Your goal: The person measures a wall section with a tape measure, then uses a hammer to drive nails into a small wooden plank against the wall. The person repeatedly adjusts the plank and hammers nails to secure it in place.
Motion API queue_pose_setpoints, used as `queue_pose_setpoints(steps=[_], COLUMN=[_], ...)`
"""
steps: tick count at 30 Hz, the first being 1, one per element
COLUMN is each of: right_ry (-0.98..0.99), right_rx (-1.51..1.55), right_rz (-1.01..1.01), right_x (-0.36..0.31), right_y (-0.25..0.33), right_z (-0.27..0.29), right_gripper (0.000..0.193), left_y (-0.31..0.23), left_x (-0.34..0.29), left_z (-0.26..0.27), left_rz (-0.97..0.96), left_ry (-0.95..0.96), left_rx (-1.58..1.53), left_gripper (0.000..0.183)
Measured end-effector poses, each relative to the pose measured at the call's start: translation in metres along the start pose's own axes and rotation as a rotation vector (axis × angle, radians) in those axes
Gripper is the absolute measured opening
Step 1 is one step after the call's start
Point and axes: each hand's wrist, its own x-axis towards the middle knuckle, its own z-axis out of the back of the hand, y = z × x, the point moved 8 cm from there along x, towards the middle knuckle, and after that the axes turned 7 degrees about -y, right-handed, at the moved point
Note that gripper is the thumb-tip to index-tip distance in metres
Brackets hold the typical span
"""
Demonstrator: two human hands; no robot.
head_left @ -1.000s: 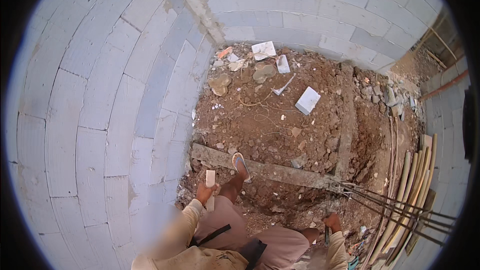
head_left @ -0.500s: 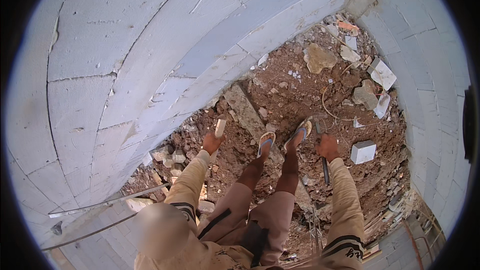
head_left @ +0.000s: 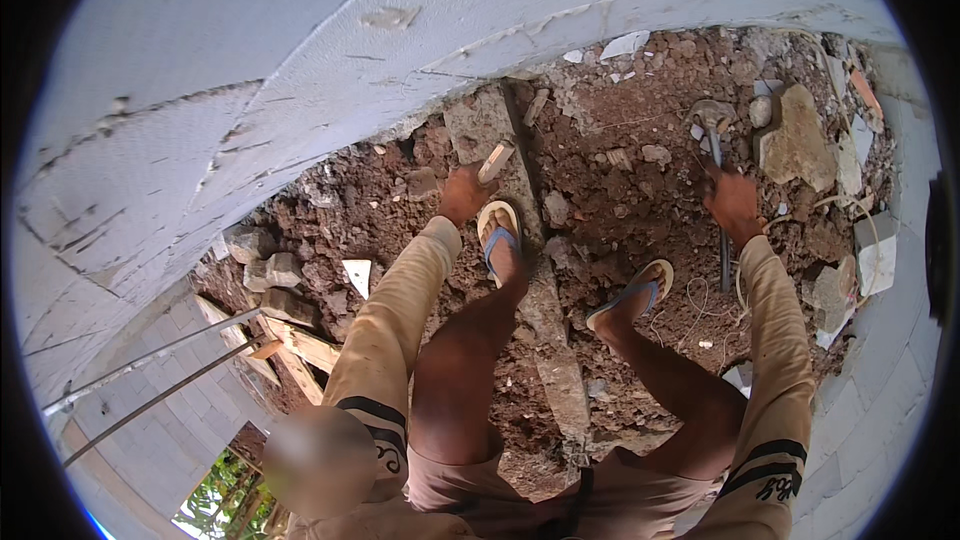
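Note:
My left hand is closed around a short wooden stick, whose pale squared end pokes out past the fingers. It is held above a long concrete beam half sunk in the soil, close to my left foot. My right hand grips a hammer partway along its handle. The hammer's dirty metal head points away from me over the reddish soil, and the lower handle sticks out behind the hand. Both forearms wear tan sleeves.
A pale block wall curves along the left and far side. Large stones, a white block and looped cord lie at the right. Boards, broken blocks and metal rods are at the left. My sandalled feet straddle the beam.
I have stepped forward, nearer the wall and the far rubble, with my feet wider apart. The wooden stick and the hammer have moved along in my hands, the hammer's head now showing plainly.

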Motion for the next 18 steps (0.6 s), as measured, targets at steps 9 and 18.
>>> queue_pose_setpoints(steps=[9, 18], right_ry=[0.177, 0.212], right_rx=[-0.151, -0.185], right_rz=[0.337, 0.448], right_x=[0.04, 0.018], right_y=[0.06, 0.15], right_z=[-0.004, 0.018], right_gripper=[0.038, 0.043], left_y=[0.075, 0.033], left_x=[0.042, 0.041], left_z=[-0.079, -0.002], left_rz=[-0.095, -0.293], left_ry=[0.099, -0.15], left_rx=[0.063, 0.063], left_gripper=[0.056, 0.051])
